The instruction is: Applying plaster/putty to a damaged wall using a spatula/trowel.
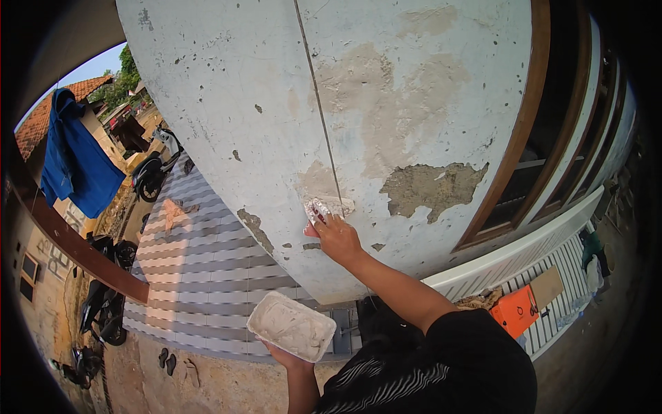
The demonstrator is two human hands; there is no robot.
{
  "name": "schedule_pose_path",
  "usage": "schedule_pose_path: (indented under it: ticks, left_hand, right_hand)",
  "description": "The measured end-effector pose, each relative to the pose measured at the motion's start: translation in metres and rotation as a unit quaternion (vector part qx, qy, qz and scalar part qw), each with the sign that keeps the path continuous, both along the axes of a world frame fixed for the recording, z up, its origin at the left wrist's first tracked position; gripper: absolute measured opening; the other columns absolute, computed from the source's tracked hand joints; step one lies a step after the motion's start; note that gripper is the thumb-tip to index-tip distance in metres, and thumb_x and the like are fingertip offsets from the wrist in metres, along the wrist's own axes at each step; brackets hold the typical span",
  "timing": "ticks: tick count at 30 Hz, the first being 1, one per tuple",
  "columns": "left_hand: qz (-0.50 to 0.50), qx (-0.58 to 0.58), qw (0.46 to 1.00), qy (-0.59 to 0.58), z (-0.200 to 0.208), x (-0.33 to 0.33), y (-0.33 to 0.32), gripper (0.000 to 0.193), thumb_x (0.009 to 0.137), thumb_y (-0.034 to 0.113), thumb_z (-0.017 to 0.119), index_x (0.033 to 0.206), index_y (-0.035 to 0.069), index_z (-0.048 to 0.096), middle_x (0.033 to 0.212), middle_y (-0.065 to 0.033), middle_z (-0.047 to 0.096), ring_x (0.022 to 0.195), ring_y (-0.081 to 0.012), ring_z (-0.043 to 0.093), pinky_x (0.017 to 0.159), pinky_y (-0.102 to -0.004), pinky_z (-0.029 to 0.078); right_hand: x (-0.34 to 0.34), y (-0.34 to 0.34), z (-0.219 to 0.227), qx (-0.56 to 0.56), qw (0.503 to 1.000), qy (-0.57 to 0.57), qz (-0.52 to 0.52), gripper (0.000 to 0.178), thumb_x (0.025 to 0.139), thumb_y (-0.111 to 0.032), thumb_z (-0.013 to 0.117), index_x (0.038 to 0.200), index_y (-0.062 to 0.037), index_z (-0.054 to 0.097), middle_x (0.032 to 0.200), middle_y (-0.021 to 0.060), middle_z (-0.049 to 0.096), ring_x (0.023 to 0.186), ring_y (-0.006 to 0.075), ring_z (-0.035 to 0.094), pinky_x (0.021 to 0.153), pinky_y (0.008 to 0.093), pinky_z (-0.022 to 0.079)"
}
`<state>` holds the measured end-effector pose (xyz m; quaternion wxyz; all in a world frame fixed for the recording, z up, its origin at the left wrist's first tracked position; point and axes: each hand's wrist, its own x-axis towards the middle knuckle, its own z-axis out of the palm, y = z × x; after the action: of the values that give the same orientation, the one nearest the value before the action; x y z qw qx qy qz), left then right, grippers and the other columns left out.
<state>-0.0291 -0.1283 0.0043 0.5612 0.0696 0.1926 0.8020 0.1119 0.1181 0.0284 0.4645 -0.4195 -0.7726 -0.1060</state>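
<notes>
My right hand [339, 239] is stretched out to the wall [227, 90], its fingers closed round a putty knife [318, 211] smeared with white filler. The blade lies against the wall beside a fresh whitish smear [339, 205], at the lower end of a long dark vertical line [316, 90]. Low in front of me, my left hand [289, 357] holds up a rectangular white tub [327, 331] of pale putty from below. To the right of the knife, a patch of bare grey plaster [434, 189] shows where paint has come off. Dried beige filler [407, 103] covers an area above it.
Wood-framed windows [545, 124] and a white slatted bench [552, 259] bearing an orange box [514, 312] are on the right. At left are a striped tiled floor [207, 276], a brown post [83, 245], a hanging blue garment [79, 162], motorbikes [148, 176] and sandals [167, 360].
</notes>
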Motion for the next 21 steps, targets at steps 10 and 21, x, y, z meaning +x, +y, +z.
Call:
schedule_pose_path:
  ticks: [10, 21]
  left_hand:
    - [-0.017, 0.022, 1.0, 0.014, 0.006, 0.0, -0.001, 0.075, 0.093, 0.07, 0.035, 0.146, 0.017, 0.04, 0.145, -0.0092, 0.047, 0.127, -0.038, 0.05, 0.102, -0.0595, 0.044]
    - [-0.004, 0.021, 0.999, 0.025, 0.008, 0.003, 0.0, 0.074, 0.094, 0.068, 0.033, 0.146, 0.017, 0.04, 0.144, -0.0092, 0.048, 0.127, -0.0377, 0.05, 0.102, -0.0593, 0.044]
  right_hand:
    - [0.038, -0.035, 0.055, -0.071, 0.973, 0.155, 0.159, 0.026, 0.08, 0.005, 0.062, 0.105, -0.0003, 0.066, 0.095, 0.012, 0.061, 0.083, 0.0234, 0.065, 0.07, 0.0345, 0.054]
    - [0.041, -0.002, 0.082, -0.278, 0.821, 0.424, 0.263, 0.02, 0.09, -0.007, 0.067, 0.107, 0.0011, 0.065, 0.084, 0.0036, 0.064, 0.076, 0.0073, 0.054, 0.064, 0.0274, 0.047]
